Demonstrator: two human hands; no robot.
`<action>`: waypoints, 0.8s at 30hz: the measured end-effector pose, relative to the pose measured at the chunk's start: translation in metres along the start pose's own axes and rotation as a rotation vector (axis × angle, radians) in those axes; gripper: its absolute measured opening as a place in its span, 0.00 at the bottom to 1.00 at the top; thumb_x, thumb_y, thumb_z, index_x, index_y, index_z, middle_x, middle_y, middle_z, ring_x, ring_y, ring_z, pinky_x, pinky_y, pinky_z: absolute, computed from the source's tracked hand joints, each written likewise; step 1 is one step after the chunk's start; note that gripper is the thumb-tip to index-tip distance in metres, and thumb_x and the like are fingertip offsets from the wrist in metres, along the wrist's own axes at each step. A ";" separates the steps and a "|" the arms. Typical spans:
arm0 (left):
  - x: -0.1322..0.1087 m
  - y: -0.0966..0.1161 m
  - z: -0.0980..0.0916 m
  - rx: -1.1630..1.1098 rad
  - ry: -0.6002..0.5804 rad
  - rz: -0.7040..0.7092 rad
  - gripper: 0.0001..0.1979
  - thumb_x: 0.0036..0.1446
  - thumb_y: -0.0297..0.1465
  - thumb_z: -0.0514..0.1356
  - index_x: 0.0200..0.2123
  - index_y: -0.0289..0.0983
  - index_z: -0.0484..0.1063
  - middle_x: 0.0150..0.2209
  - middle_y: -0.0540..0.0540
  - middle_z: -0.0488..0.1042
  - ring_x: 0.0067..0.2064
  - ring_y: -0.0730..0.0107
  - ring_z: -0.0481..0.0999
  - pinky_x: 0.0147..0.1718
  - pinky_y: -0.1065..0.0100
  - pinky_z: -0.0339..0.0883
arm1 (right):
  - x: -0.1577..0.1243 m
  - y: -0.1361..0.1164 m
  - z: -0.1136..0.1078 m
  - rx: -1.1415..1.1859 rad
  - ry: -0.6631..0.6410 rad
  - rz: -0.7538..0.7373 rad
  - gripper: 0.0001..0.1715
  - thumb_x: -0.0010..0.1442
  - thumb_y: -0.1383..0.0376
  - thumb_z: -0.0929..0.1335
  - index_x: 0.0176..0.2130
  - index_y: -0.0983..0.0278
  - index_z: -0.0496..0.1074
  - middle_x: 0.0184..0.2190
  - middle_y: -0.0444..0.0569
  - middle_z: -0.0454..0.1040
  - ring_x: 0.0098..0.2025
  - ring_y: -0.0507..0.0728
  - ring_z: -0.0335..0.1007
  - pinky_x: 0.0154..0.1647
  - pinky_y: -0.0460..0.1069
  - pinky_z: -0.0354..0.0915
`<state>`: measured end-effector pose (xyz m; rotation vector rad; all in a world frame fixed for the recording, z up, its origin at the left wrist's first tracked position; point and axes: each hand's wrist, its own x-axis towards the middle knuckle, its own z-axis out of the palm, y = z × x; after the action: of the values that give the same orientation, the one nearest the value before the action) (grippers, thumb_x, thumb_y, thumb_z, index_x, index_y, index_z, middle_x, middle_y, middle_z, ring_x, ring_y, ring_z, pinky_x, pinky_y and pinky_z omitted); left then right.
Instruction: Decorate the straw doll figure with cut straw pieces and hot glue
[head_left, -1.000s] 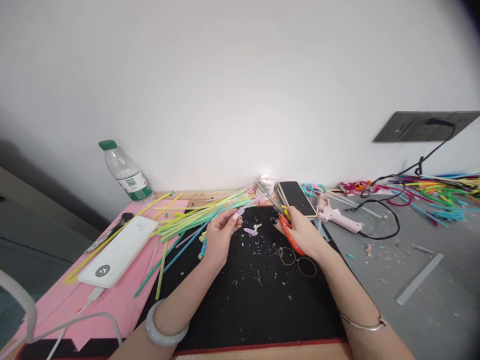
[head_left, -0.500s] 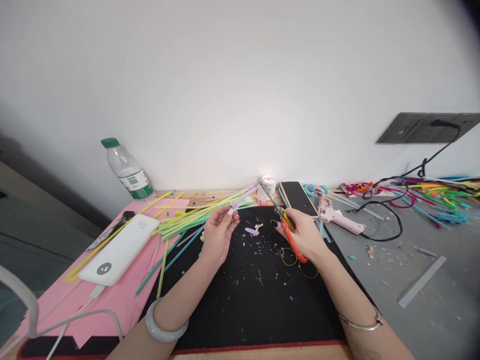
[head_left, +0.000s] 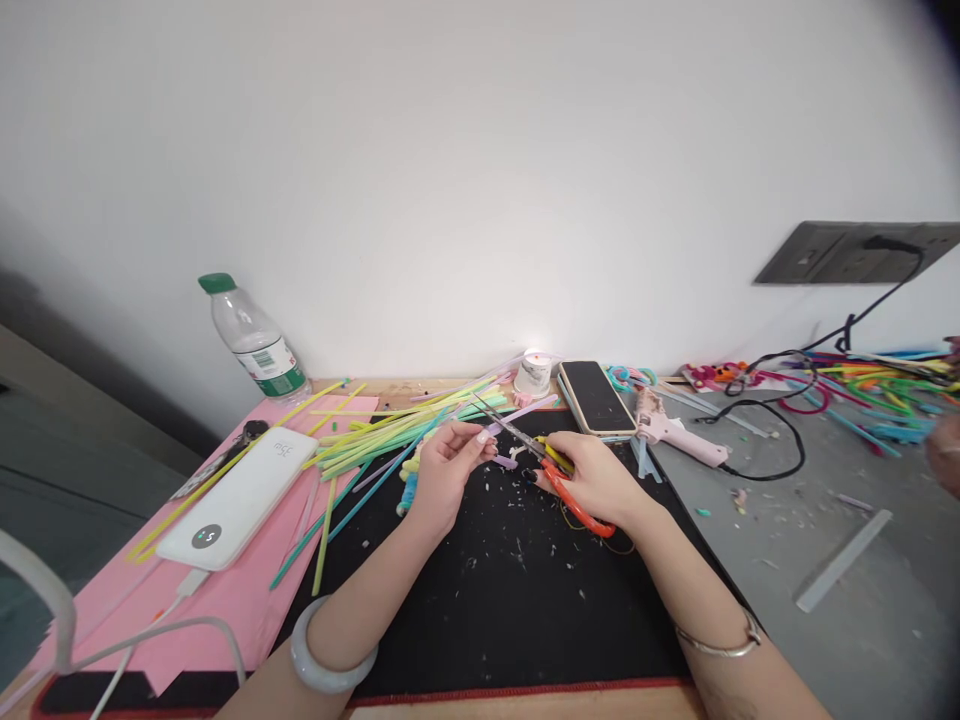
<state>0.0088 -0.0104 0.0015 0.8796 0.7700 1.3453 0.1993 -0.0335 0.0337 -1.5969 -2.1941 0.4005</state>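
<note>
Between the thumb and fingers of my left hand (head_left: pixel 448 472) is a lilac pipe cleaner (head_left: pixel 525 411), its free length pointing right and away from me. My right hand (head_left: pixel 594 480) grips orange-and-yellow-handled scissors (head_left: pixel 566 492). Their blades reach left across the pipe cleaner, close to my left fingertips; whether they touch it I cannot tell. Below the blades a small lilac piece (head_left: pixel 505 462) lies on the black mat (head_left: pixel 487 600). A yellow-and-blue fuzzy piece (head_left: pixel 409 490) sits partly hidden behind my left hand.
Yellow and green pipe cleaners (head_left: pixel 375 440) lie at left, near a power bank (head_left: pixel 238 500) and a bottle (head_left: pixel 259 345). At the back are a paper cup (head_left: pixel 533 374) and a phone (head_left: pixel 596 398). Rightward lies a corded pink glue gun (head_left: pixel 679 438). Another person's hand (head_left: pixel 943 450) shows at the right edge.
The scissors have moved left and down, their blades now across the lilac pipe cleaner. My left hand has shifted slightly right, and another person's hand has appeared at the right edge.
</note>
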 end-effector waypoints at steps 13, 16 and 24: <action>-0.001 0.004 0.001 -0.007 -0.044 -0.044 0.07 0.46 0.29 0.66 0.29 0.34 0.73 0.25 0.51 0.75 0.27 0.77 0.73 0.32 0.73 0.69 | 0.000 0.009 -0.002 0.198 -0.148 0.053 0.18 0.51 0.59 0.65 0.21 0.63 0.52 0.19 0.37 0.49 0.23 0.48 0.44 0.23 0.44 0.44; -0.001 0.003 0.000 -0.009 -0.047 -0.056 0.06 0.47 0.28 0.66 0.30 0.34 0.73 0.24 0.51 0.75 0.27 0.78 0.73 0.31 0.74 0.69 | -0.001 0.010 -0.003 0.231 -0.166 0.063 0.18 0.51 0.59 0.65 0.21 0.63 0.51 0.19 0.37 0.48 0.23 0.48 0.44 0.23 0.44 0.44; 0.001 0.002 -0.002 -0.060 -0.035 -0.067 0.07 0.46 0.29 0.67 0.30 0.34 0.73 0.26 0.50 0.75 0.28 0.78 0.73 0.32 0.74 0.69 | -0.001 0.011 -0.004 0.260 -0.196 0.076 0.17 0.51 0.58 0.65 0.22 0.64 0.53 0.20 0.37 0.50 0.24 0.48 0.45 0.23 0.44 0.45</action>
<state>0.0056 -0.0089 0.0024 0.8213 0.7221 1.2842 0.2109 -0.0307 0.0317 -1.5562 -2.1178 0.8598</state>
